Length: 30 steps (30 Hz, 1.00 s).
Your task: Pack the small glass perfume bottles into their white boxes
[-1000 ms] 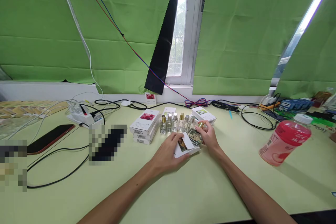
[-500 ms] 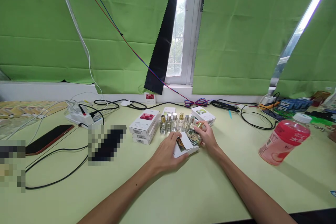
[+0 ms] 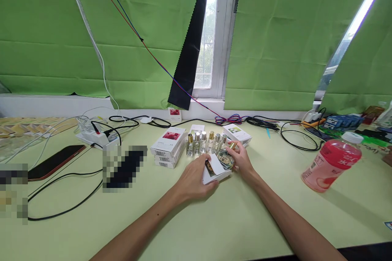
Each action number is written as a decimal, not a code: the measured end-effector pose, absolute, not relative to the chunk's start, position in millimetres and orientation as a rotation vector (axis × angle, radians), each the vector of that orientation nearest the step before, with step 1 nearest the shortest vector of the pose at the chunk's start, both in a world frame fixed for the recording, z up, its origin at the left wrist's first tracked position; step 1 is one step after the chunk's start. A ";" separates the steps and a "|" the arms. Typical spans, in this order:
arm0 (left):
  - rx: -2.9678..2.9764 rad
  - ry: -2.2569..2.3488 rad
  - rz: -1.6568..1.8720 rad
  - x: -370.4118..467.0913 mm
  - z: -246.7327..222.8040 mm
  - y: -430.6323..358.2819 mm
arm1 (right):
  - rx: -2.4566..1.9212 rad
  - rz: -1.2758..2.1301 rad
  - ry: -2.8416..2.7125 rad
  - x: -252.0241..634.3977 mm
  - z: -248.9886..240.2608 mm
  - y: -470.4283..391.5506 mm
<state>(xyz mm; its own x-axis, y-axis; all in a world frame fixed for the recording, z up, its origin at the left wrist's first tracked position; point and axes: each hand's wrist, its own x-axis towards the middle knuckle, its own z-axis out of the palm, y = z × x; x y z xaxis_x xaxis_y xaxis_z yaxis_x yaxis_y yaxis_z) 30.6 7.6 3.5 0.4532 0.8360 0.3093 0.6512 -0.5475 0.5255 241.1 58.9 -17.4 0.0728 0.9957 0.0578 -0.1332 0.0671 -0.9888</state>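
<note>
My left hand (image 3: 193, 178) is closed around a small white box (image 3: 218, 176) with a dark picture on its face and a white flap standing up at its far side. In my right hand (image 3: 243, 163) is a round, flat glass bottle (image 3: 226, 160) with a gold cap, its front speckled pale and dark. The bottle sits right against the box's far right end; whether part of it is inside cannot be told. Just behind the hands, several small clear glass bottles (image 3: 203, 146) with gold or silver caps stand in a row.
Left of the bottles is a stack of white boxes (image 3: 169, 142) with red pictures; more white boxes (image 3: 237, 133) lie behind right. A pink drink bottle (image 3: 332, 163) stands at the right. A phone (image 3: 56, 162), a power strip (image 3: 105, 140) and black cables lie left.
Almost nothing differs. Both hands, the white box and the round bottle hold nearly the same place, with only a slight shift of the view.
</note>
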 end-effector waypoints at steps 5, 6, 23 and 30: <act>2.334 1.282 0.770 30.8 6.2 6.0 | -1.086 1.171 -1.101 241.2 -15.8 57.5; 2.324 1.288 0.772 31.2 7.1 5.4 | -1.086 1.171 -1.105 241.2 -15.4 57.3; 2.258 1.332 0.842 33.5 8.5 1.3 | -1.051 1.205 -1.104 239.3 -15.6 57.7; 2.253 1.332 0.828 33.4 7.5 1.6 | -1.048 1.205 -1.105 239.2 -15.4 57.3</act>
